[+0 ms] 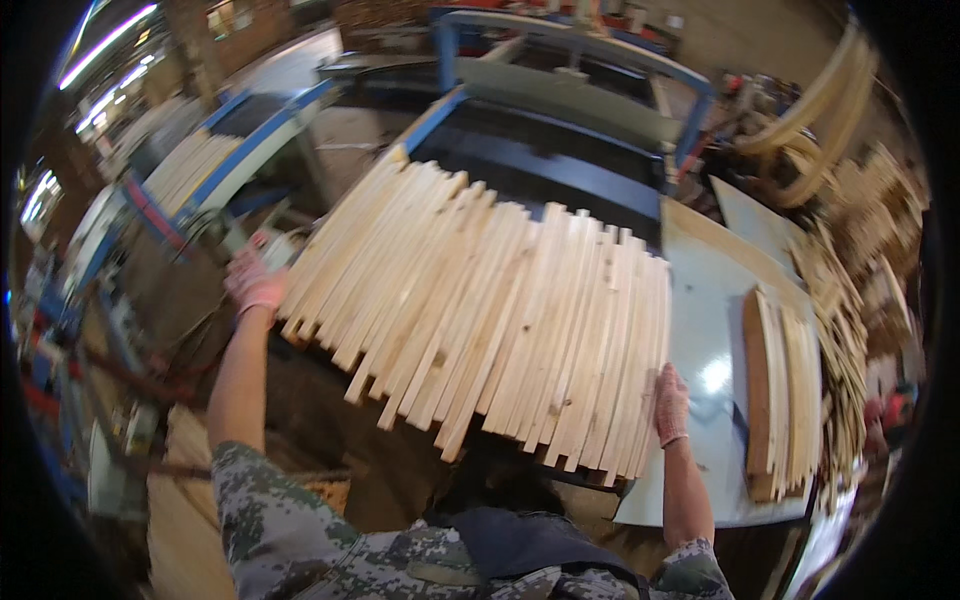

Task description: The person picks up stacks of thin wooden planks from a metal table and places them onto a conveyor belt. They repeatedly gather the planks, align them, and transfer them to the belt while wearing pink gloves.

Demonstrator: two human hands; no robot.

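A wide row of pale wooden strips [480, 320] lies side by side before me, their near ends uneven. My left hand [258, 280], in a pinkish work glove, is at the row's left edge, fingers stretched out. Against the right edge, my right hand [672, 405] lies with its gloved fingers extended along the outermost strip. Both hands flank the row, and neither is wrapped round a single strip. The far ends rest at a dark machine bed [540, 150] with a blue frame.
A pale metal side table [700, 320] adjoins the row on the right. On it a thicker board [757, 400] stands beside several strips [790, 390]. Scrap wood [835, 350] is heaped further right. At the left is another blue-edged conveyor [190, 170] carrying strips.
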